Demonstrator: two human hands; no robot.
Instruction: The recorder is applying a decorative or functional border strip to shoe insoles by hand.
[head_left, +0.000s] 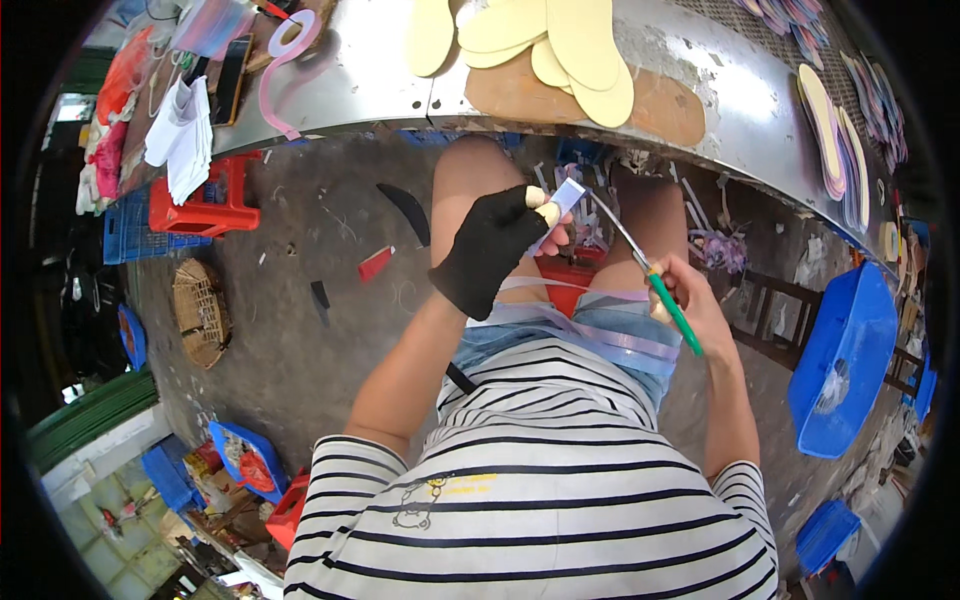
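Observation:
My left hand, in a black fingerless glove with pale caps on the thumb and a finger, is closed on a pale lilac strip above my lap. My right hand is wrapped round the green handle of a long tool with a thin metal shaft. The shaft slants up and left, its tip near the strip's end; whether they touch I cannot tell. Its exact kind is unclear. Translucent lilac strips lie across my thighs.
A metal-topped bench runs along the far side, bearing pale yellow insoles and a roll of pink tape. A red stool and wicker basket are at left; a blue tub is at right. Scraps litter the floor.

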